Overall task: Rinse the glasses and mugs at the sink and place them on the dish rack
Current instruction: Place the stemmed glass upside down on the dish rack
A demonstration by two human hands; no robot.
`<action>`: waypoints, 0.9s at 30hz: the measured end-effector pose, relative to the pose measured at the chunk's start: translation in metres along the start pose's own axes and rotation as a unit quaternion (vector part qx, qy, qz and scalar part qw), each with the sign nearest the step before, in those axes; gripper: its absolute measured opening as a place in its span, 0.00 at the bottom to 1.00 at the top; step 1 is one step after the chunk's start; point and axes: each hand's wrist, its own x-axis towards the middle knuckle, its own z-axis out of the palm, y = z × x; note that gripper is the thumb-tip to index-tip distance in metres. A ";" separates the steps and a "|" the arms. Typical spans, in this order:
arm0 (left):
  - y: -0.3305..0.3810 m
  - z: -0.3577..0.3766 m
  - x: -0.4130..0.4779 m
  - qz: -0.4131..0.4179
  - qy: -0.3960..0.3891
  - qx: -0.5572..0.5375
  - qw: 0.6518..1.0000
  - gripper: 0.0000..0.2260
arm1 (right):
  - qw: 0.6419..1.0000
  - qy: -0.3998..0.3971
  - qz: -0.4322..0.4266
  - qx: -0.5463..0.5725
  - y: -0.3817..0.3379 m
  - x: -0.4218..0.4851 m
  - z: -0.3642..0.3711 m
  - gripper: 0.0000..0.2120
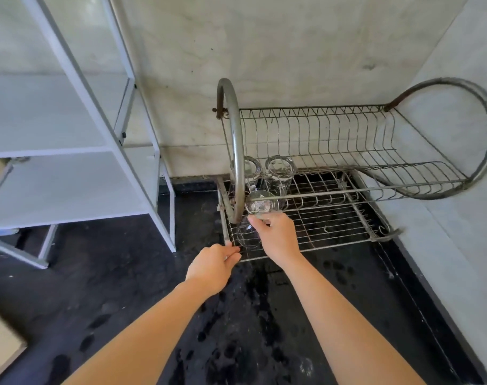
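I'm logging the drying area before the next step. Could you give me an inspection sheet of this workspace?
Surface: dark counter, wet with splashes.
Job's things: two-tier wire dish rack. On its lower tier, back left, stand an inverted glass and a second inverted glass. A clear mug sits in front of them, and a front glass is at the front left corner.
Clutter: nothing seen.
Grippers: left hand grips the rack's front left corner; right hand appears to hold the front glass.
Cables: nothing seen.
Surroundings: white shelf unit on the left; pale walls behind and to the right.
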 end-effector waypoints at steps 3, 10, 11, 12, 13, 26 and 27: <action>0.001 -0.001 0.001 -0.008 -0.007 0.001 1.000 0.16 | 1.000 -0.017 0.013 -0.011 0.002 0.008 0.006 0.20; 0.003 -0.004 0.001 -0.018 -0.010 -0.006 1.000 0.16 | 0.999 -0.028 0.017 -0.016 0.005 0.014 0.003 0.11; 0.004 -0.004 0.000 -0.020 -0.011 -0.006 1.000 0.16 | 0.999 -0.029 0.015 -0.025 0.006 0.015 0.002 0.12; 0.004 -0.004 0.000 -0.022 -0.012 -0.004 1.000 0.16 | 0.999 -0.031 0.014 -0.037 0.007 0.015 0.002 0.12; 0.005 -0.003 0.000 -0.024 -0.012 -0.002 1.000 0.16 | 0.998 -0.034 0.016 -0.048 0.008 0.015 0.002 0.13; 0.024 -0.002 -0.008 -0.013 -0.017 0.103 0.994 0.17 | 0.996 -0.034 0.057 -0.062 0.009 0.011 0.001 0.12; 0.024 -0.002 -0.009 -0.012 -0.010 0.095 0.995 0.17 | 0.996 -0.029 0.063 -0.063 0.011 0.010 0.001 0.15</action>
